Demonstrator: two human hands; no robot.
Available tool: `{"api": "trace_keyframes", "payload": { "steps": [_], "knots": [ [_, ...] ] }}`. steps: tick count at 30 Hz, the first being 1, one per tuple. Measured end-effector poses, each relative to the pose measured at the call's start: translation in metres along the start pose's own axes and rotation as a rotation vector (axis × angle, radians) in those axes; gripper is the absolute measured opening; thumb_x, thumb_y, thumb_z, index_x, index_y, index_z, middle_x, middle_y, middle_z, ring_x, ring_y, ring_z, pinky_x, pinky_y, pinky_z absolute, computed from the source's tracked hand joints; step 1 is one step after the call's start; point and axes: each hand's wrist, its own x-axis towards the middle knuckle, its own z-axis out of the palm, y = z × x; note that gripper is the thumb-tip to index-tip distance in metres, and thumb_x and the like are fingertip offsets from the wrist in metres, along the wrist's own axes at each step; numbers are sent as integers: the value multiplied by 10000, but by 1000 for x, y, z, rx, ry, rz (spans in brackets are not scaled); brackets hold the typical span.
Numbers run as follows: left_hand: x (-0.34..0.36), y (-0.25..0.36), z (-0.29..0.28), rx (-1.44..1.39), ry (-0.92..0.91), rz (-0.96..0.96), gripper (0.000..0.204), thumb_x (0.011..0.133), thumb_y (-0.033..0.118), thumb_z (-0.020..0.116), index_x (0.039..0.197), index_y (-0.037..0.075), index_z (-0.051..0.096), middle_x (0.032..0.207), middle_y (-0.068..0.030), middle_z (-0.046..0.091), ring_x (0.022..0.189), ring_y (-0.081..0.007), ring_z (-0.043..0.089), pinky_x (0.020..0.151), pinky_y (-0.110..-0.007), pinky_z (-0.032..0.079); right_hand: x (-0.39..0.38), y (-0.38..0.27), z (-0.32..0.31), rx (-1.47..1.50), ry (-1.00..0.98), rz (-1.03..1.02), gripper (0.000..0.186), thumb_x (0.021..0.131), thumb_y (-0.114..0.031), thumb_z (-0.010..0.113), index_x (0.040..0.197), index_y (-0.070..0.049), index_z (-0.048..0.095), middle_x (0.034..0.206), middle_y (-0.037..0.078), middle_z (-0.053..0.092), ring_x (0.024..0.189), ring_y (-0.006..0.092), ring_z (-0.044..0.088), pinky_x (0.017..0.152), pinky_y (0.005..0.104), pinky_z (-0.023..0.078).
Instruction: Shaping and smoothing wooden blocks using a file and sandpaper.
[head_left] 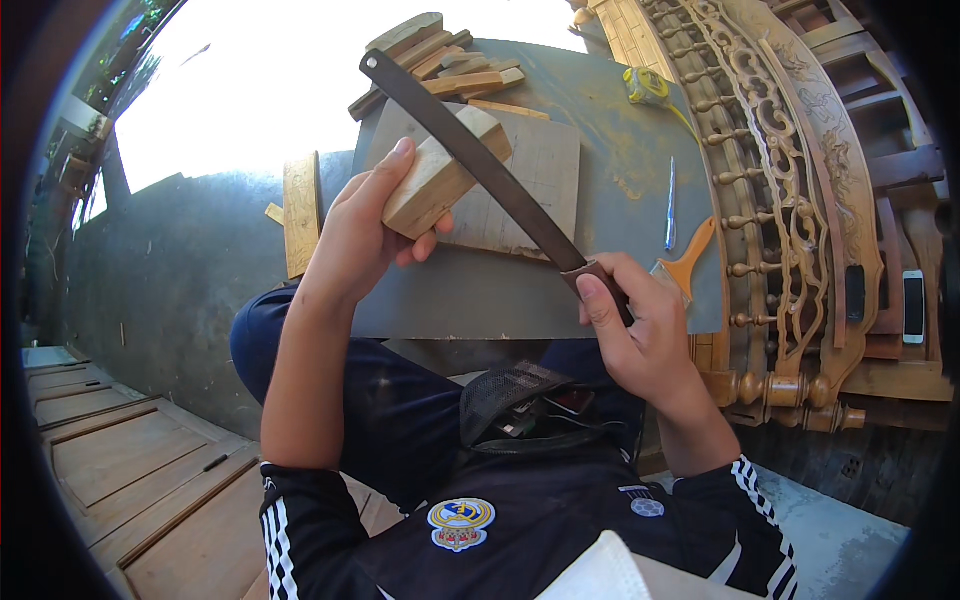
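Note:
My left hand (pixel 365 222) is closed round a pale wooden block (pixel 432 192) with angled faces, thumb on its near left side and fingertips curled underneath. In my right hand (pixel 645 320) is the brown handle of a long, flat, dark-bladed tool (pixel 515 200); whether it is a file or a saw I cannot tell. Its blade slants up to the left across the block, and its far tip, which has a small round hole, reaches past the block. Below the block a flat wooden board (pixel 555 165) lies on the grey work surface (pixel 460 315).
Several wood offcuts (pixel 430 60) are piled at the back. To the right lie a yellow tape measure (pixel 646 86), a blue pen (pixel 671 205) and an orange-handled brush (pixel 690 262). Carved wooden railings (pixel 795 200) border the right side. A wooden plank (pixel 301 215) lies left.

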Motion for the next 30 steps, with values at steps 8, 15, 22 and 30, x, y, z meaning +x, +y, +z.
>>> {"api": "trace_keyframes", "payload": {
  "steps": [8,15,22,30],
  "knots": [
    [6,-7,-7,-181,-135,-33,498,1108,411,412,1227,-29,613,987,-158,692,652,-108,618,511,-223,487,-4,-7,-5,326,-9,228,184,1053,-147,586,1051,29,639,718,42,652,594,128,621,573,276,468],
    [2,-3,1,689,250,455,457,1049,398,574,1126,-38,686,922,-141,714,846,-229,671,806,-368,513,-14,7,-12,82,-66,139,163,1041,-140,603,1066,17,638,740,86,668,604,189,655,557,307,479],
    [11,-27,6,1168,342,781,434,939,294,727,1195,-49,655,1081,-206,671,979,-392,639,862,-448,510,-27,5,-2,-319,42,-5,142,1011,-144,633,1055,-9,627,799,159,696,689,368,689,596,421,527],
    [4,-25,24,1221,316,753,432,908,297,760,1165,-42,680,1020,-177,671,930,-377,656,825,-448,517,-1,2,28,-588,-12,36,175,1044,-194,562,992,-28,546,790,176,691,632,366,697,543,442,556]
  ]
}}
